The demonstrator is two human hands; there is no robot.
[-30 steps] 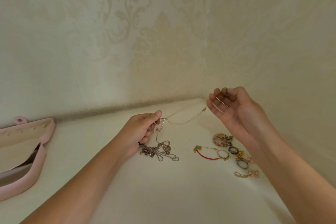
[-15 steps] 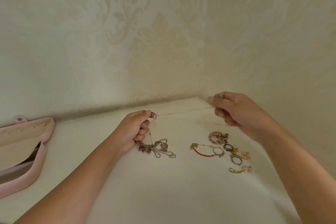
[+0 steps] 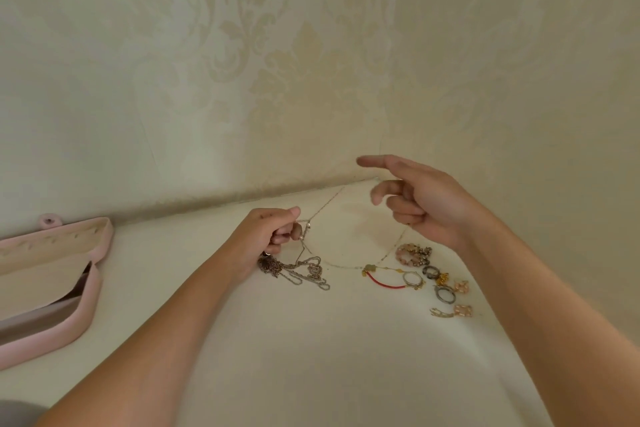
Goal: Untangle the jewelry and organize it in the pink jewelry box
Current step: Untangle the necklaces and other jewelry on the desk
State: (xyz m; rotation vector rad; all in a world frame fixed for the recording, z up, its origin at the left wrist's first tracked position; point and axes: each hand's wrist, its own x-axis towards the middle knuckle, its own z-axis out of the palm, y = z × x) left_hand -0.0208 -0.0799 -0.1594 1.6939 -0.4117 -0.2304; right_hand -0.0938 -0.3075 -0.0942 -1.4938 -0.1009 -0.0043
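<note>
The thin silver chain (image 3: pixel 325 203), pinched by the left hand (image 3: pixel 266 236), had been drawn wider, loosening it; the hold of the half-curled right hand (image 3: pixel 426 204) was unclear.

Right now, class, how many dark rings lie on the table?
2. The farther dark ring lies beside the pink beaded bracelet; the nearer dark ring lies closer to the camera. More may hide in the chain tangle.

Left hand (image 3: pixel 273 236) pinches chain (image 3: pixel 323 203) — taut.
</note>
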